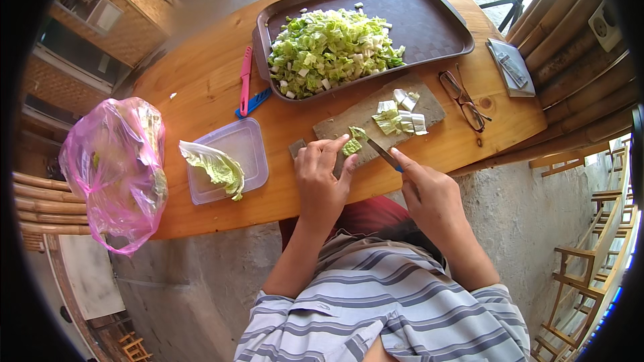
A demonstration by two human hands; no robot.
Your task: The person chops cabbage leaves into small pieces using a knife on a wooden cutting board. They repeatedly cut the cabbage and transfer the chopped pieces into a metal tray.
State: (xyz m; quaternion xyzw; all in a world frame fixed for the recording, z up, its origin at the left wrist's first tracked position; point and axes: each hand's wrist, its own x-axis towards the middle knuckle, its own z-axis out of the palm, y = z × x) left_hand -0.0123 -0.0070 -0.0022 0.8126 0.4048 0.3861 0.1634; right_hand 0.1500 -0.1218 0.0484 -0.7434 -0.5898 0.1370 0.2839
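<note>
My right hand (435, 191) grips a knife (383, 153) with a blue handle, its index finger stretched toward the blade. The blade tip meets small green pieces of napa cabbage leaf (351, 147) on a worn cutting board (332, 123). My left hand (322, 168) is over the board's left part, thumb and index fingertips beside those pieces; whether it pinches one is unclear. Several cut white-and-green cabbage pieces (400, 115) lie farther right on the board. Beyond it, a brown tray (427, 25) bears a heap of chopped cabbage (334, 50).
To the left, a cabbage leaf (219, 166) rests across a clear plastic lid or shallow container (256, 148). A pink plastic bag (118, 171) overhangs the table's left edge. A pink knife (245, 80) lies across a blue object (259, 101). Eyeglasses (464, 100) and a notebook-like item (510, 68) are at right.
</note>
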